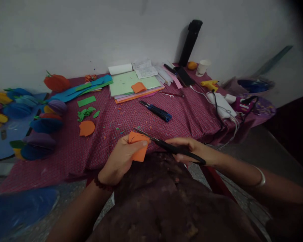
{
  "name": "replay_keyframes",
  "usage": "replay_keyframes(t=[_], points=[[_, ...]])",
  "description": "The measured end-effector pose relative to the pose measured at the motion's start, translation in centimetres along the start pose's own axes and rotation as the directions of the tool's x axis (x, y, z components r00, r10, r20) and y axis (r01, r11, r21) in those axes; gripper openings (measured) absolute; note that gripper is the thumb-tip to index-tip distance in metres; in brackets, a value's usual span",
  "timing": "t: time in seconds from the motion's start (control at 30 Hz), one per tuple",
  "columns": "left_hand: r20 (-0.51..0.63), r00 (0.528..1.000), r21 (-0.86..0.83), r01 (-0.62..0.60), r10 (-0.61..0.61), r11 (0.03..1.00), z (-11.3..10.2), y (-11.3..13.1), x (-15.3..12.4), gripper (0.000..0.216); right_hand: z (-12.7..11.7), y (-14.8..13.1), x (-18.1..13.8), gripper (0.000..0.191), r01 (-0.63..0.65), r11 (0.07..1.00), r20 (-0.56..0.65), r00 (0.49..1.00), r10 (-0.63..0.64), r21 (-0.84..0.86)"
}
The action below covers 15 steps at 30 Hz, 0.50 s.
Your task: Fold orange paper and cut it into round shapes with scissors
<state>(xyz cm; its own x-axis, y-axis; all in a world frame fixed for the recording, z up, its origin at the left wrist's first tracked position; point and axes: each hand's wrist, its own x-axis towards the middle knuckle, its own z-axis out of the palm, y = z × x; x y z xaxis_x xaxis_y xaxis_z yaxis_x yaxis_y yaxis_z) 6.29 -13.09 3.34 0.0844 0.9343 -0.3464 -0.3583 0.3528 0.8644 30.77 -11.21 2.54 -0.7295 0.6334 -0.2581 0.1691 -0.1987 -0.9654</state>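
Note:
My left hand pinches a folded piece of orange paper at the near edge of the table. My right hand grips black-handled scissors, and their blades reach left to the top edge of the orange paper. Both hands hover just above my lap, in front of the red checked tablecloth.
A stack of coloured paper sheets lies at the back, with blue pens in front. An orange cut-out and green scraps lie at left beside paper fruit shapes. A yellow glue gun, white cup and cables sit at right.

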Motion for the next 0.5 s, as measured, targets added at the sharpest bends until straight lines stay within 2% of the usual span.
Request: replay_keyframes(t=[0.2, 0.33, 0.5], points=[[0.010, 0.999, 0.019, 0.033, -0.033, 0.999, 0.1, 0.0, -0.1, 0.016, -1.1, -0.1, 0.1, 0.078, 0.116, 0.993, 0.163, 0.980, -0.112, -0.017], [0.037, 0.998, -0.003, 0.043, -0.042, 0.999, 0.2, 0.1, -0.1, 0.015, -1.2, -0.4, 0.3, 0.078, 0.095, 0.994, 0.217, 0.973, -0.083, -0.047], [0.046, 0.996, 0.005, 0.077, -0.077, 0.997, 0.1, 0.0, 0.0, 0.017, -1.0, -0.4, 0.5, 0.078, 0.083, 0.996, 0.231, 0.969, -0.086, 0.022]])
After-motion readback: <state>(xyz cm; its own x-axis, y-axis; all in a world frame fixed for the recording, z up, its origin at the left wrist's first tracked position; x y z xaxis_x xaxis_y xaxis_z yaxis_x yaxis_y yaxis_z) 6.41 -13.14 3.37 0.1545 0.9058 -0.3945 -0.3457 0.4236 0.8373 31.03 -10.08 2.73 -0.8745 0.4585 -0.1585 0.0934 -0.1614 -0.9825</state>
